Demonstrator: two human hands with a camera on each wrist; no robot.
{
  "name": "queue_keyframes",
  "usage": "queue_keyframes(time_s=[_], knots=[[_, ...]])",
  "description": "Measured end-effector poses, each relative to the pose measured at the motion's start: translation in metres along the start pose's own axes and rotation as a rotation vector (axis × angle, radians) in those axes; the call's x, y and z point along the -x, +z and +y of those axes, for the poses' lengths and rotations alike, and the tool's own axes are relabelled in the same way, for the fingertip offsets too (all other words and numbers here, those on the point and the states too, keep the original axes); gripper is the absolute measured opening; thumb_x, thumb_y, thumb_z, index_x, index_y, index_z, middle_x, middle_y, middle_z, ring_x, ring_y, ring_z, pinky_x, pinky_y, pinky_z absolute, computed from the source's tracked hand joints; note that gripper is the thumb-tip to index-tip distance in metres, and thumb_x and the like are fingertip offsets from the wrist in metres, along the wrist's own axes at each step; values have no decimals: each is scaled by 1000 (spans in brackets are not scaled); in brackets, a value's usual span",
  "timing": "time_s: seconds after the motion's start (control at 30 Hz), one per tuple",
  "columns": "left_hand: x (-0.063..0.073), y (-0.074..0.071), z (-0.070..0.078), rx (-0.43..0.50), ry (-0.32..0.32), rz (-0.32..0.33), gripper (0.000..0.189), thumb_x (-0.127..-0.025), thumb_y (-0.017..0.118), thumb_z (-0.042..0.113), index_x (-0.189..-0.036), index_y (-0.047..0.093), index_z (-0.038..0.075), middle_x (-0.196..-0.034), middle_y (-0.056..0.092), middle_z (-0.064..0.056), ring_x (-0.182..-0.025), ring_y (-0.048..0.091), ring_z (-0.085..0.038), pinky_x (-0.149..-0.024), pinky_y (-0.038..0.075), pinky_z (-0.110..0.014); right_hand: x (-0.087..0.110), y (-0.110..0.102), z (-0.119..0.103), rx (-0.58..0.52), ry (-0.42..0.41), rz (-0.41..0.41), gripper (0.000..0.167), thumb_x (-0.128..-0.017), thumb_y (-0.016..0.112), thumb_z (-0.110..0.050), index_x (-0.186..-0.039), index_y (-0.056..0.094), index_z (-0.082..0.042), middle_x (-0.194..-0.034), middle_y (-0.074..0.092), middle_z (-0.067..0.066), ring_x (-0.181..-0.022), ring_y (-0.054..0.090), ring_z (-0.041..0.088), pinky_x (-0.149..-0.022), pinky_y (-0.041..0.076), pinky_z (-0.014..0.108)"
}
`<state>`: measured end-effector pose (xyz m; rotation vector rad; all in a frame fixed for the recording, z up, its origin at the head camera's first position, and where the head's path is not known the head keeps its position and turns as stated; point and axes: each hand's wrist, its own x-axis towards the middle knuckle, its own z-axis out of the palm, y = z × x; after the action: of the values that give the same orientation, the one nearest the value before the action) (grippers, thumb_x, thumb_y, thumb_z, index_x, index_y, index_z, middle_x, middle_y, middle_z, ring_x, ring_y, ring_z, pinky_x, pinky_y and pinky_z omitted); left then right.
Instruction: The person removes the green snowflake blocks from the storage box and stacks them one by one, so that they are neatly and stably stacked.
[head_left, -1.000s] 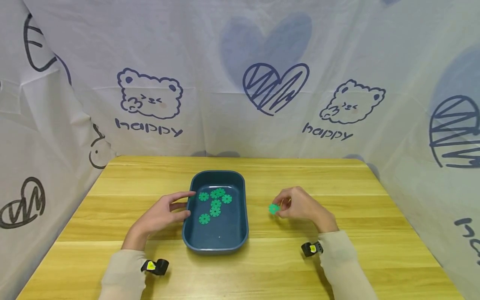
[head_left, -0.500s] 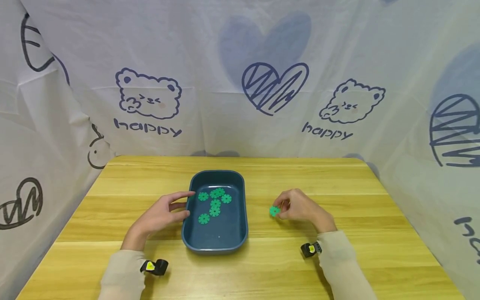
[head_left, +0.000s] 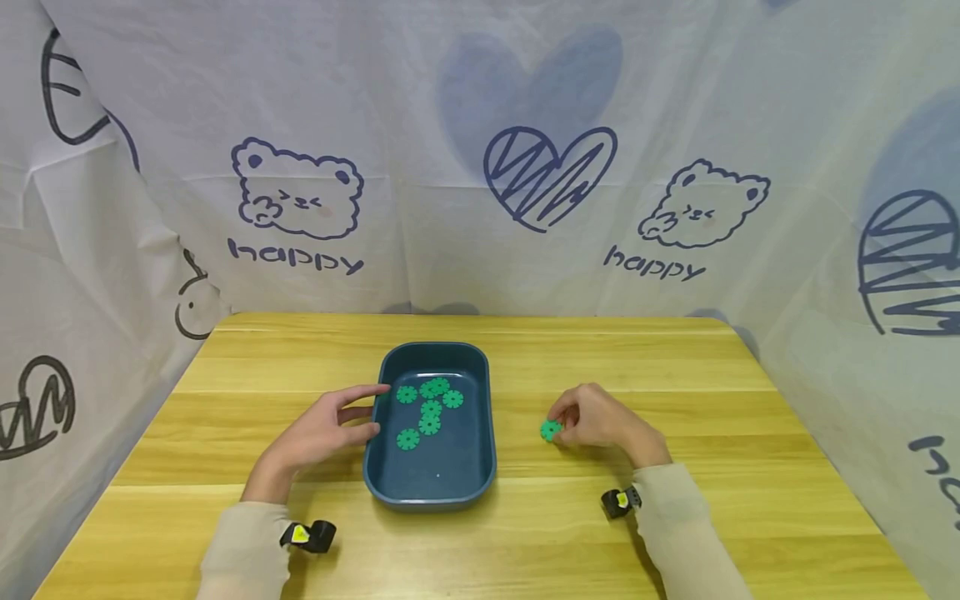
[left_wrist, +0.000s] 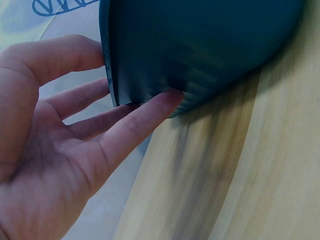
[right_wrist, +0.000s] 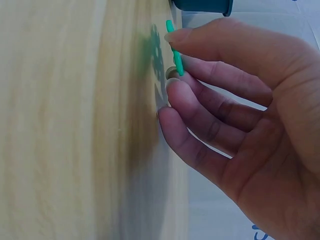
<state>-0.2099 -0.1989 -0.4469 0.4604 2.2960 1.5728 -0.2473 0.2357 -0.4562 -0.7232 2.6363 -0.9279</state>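
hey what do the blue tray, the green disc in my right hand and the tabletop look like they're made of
Tray: probably smooth molded plastic with a slight gloss, from its highlight and rounded corners, though coated metal is possible.
Green disc: likely plastic, perhaps matte, from its even color and regular notches.
Tabletop: wood or wood-look laminate, softly shiny, with visible grain.

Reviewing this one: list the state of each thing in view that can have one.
Tray: upright on the table, open-topped
Green discs: inside the tray, some overlapping
Held disc: pinched, clear of the table
Right hand: curled, pinching that disc
Left hand: loosely extended, touching the tray's side
Cloth: hanging, wrinkled
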Motion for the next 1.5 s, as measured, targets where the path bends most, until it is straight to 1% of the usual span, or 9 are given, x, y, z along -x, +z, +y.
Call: queue_keyframes(time_s=[0.27,0.57,0.9,1.5], knots=[[0,-2,1,3,-11,7,60,-99,64,6,-155,42,1,-162,36,-29,-143,45,-53,-96,62,-37,1,0,0,9,2,-10,17,-84,81,-7,-100,77,-3,-84,73,2,-68,61,9,-61,56,21],[-1,-2,2,-4,-3,1,61,-99,64,7,-155,41,1,-162,35,-30,-143,45,-52,-97,62,-37,1,-1,0,20,1,-14,17,-83,80,-5,-100,77,-4,-85,72,3,-67,60,9,-61,56,21],[-2,-2,0,-4,10,-5,61,-100,64,7,-155,41,0,-162,35,-30,-143,45,-53,-97,62,-36,1,0,2,14,1,-19,17,-83,80,-4,-99,76,-5,-85,71,3,-68,60,10,-61,55,21],[0,-2,0,-21,-6,7,59,-100,64,7,-155,42,3,-163,35,-27,-143,46,-52,-100,61,-39,3,1,2,8,5,-12,17,-84,82,-7,-100,76,-5,-87,72,4,-69,61,10,-62,55,20]])
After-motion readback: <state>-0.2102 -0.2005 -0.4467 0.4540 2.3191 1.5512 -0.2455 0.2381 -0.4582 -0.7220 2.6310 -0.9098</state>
